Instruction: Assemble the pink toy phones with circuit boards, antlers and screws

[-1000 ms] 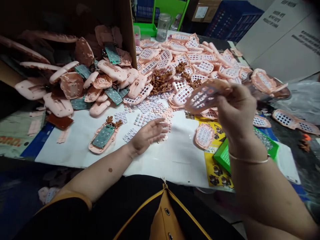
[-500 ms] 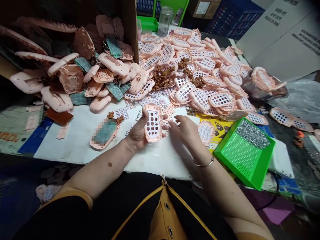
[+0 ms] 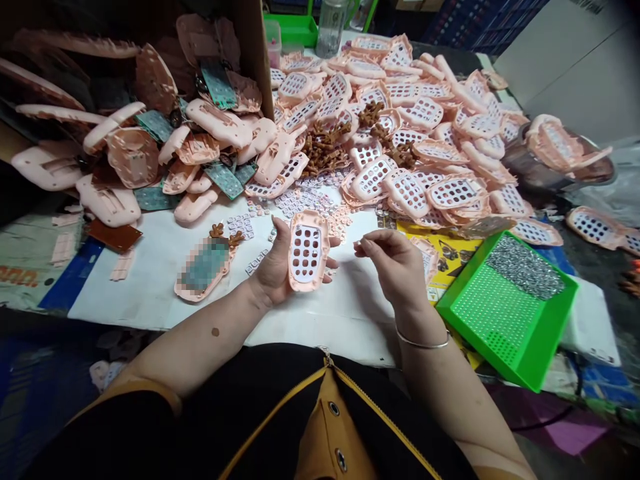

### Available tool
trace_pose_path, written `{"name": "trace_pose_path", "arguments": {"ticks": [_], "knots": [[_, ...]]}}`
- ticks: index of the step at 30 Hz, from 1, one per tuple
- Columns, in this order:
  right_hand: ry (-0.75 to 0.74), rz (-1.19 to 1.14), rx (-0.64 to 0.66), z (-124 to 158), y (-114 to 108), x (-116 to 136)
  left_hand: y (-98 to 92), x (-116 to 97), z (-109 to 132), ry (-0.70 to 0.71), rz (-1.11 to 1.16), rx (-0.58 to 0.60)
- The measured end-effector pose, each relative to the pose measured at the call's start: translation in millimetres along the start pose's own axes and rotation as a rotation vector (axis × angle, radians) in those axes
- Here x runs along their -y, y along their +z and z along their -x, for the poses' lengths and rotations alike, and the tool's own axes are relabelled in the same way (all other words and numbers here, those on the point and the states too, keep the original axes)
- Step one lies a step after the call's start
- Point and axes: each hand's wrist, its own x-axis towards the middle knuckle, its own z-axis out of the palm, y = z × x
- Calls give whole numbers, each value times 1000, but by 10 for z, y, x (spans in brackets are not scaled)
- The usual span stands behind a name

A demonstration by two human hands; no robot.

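Across the palm of my left hand lies a pink plastic shell with a white panel full of holes; the thumb and fingers hold its edges. My right hand hovers just right of it, thumb and forefinger pinched on a small pale button piece. Behind the hands, loose small buttons are scattered over the white sheet. To the left rests another pink shell with a blurred greenish board in it and brown antler-shaped pieces at its top.
A large heap of pink shells covers the back of the table, with brown antler pieces among it. At left, a cardboard box holds shells and green boards. A green tray of screws stands at right.
My right hand has drawn away to the right from the shell, its thumb and forefinger now pinching a small piece. The left hand keeps hold of the shell. The view has shifted slightly.
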Motion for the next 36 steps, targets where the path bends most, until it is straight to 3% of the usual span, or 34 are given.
{"name": "trace_pose_path", "arguments": {"ticks": [3, 6, 9, 15, 22, 28, 33, 36], "knots": [[-98, -259, 9, 155, 65, 137, 9, 28, -19, -27, 7, -35], [-395, -102, 86, 299, 178, 250, 19, 55, -34, -35, 24, -106], [-649, 67, 35, 360, 303, 262, 24, 76, -43, -44, 33, -134], [-830, 137, 94, 298, 380, 266, 27, 73, -44, -68, 73, -111], [-819, 325, 130, 259, 251, 296, 10, 66, -27, -77, 76, -83], [-862, 346, 146, 315, 274, 340, 14, 27, -21, 38, 72, -147], [-611, 401, 19, -43, 185, 361, 23, -41, -32, 131, 63, -227], [-405, 624, 133, -505, 197, 287, 48, -58, -26, 130, 57, -276]]}}
